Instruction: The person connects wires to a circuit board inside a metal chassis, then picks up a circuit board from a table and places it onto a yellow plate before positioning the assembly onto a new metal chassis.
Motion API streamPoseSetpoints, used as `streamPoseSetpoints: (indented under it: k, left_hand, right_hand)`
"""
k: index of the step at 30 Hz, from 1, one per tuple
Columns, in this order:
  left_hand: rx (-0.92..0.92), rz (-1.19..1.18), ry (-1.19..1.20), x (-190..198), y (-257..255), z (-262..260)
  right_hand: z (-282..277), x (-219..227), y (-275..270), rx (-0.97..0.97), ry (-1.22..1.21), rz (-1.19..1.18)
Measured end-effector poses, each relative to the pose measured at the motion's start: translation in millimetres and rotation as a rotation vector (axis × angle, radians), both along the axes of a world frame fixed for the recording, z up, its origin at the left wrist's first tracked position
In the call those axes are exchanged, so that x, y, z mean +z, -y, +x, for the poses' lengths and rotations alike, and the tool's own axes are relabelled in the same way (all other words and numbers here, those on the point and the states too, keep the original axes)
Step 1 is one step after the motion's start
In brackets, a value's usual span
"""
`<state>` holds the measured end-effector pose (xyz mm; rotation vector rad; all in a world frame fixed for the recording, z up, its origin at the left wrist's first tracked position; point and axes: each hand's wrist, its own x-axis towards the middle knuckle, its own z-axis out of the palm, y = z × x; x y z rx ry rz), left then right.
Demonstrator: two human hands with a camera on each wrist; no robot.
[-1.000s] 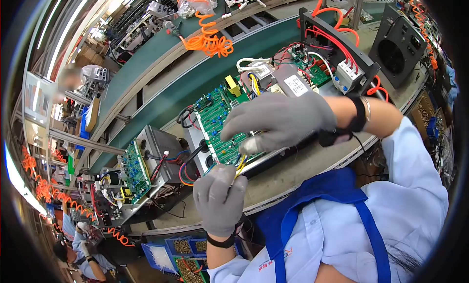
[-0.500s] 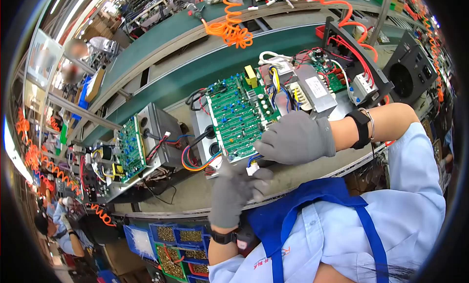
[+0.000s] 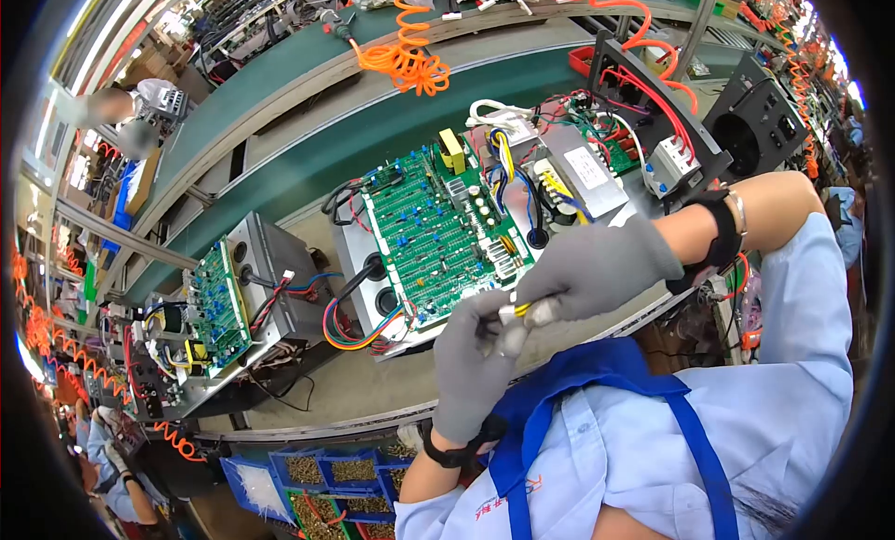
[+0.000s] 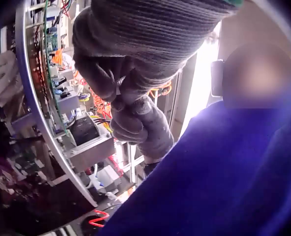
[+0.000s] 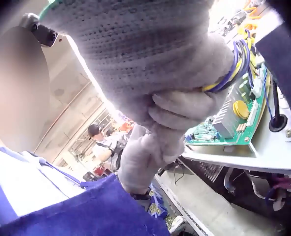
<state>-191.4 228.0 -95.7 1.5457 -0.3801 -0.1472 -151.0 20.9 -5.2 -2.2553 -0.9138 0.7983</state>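
Observation:
Both gloved hands meet at the near edge of a green circuit board [image 3: 438, 223] mounted on a metal chassis. My right hand [image 3: 601, 270] grips a bundle of blue and yellow wires [image 5: 235, 69] that loops up from the unit. A white plug connector [image 3: 509, 312] at the bundle's end shows between the hands. My left hand [image 3: 471, 363] pinches the connector end from the left, its fingertips against the right hand's. In the left wrist view, the fingers of the left hand [image 4: 135, 54] hide most of the plug.
A grey transformer [image 3: 583, 172] sits right of the board, with a black fan panel [image 3: 746, 121] beyond. Another unit with a board [image 3: 219, 302] stands at left. Multicoloured wires [image 3: 340, 330] hang off the chassis. Blue bins of screws [image 3: 354, 470] line the bench front. Orange coiled hoses [image 3: 406, 65] hang behind.
The left hand moved off the board's lower left corner, then rightward to meet the right hand. The right hand drew the wires back from over the board, and the white plug is now between both hands.

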Motion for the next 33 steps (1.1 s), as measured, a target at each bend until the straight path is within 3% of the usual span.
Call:
streamPoseSetpoints:
  k: [2, 4, 5, 6, 8, 10, 12, 14, 16, 18, 20, 22, 26, 28, 33]
  left_hand:
    - [-0.010, -0.139, -0.066, -1, 5, 5]
    - [0.175, 0.057, 0.271, -8, 5, 11]
    - [0.298, 0.319, 0.528, -13, -2, 14]
    - [0.290, 0.312, 0.521, -16, -7, 19]
    - [0.457, 0.570, 0.906, -22, -14, 28]
    - [0.456, 0.582, 0.818, -33, -14, 31]
    - [0.406, 0.816, 0.852, -41, -13, 35]
    - [0.419, 0.834, 0.861, -54, -13, 37]
    - [0.448, 0.811, 0.908, -60, -13, 38]
    - [0.455, 0.815, 0.910, -63, -14, 40]
    - [0.456, 0.822, 0.919, -65, -15, 41]
    - [0.472, 0.831, 0.942, -66, -14, 41]
    - [0.476, 0.821, 0.949, -66, -14, 42]
    - [0.486, 0.813, 0.955, -67, -13, 43]
    - [0.482, 0.815, 0.953, -68, -14, 43]
  right_hand:
    - [10, 4, 10, -0.081, 0.081, 0.017]
    - [29, 33, 13, -0.227, -0.132, -0.283]
    - [37, 22, 25, -0.297, -0.179, -0.288]
    - [40, 30, 21, -0.357, -0.228, -0.315]
    - [50, 34, 8, -0.343, -0.267, -0.539]
    - [56, 31, -10, -0.381, -0.284, -0.627]
    - [62, 25, -18, -0.411, -0.292, -0.719]
    - [72, 12, -22, -0.139, -0.082, -0.773]
    - [77, 0, -21, -0.137, -0.140, -0.797]
    - [82, -26, -6, 0.223, 0.040, -0.814]
    - [86, -32, -4, 0.229, 0.032, -0.832]
    - [89, -28, -8, 0.089, -0.138, -0.870]
    - [92, -33, -6, 0.103, -0.112, -0.874]
    - [91, -22, -14, -0.190, -0.261, -0.824]
    - [88, -11, -25, -0.225, -0.307, -0.839]
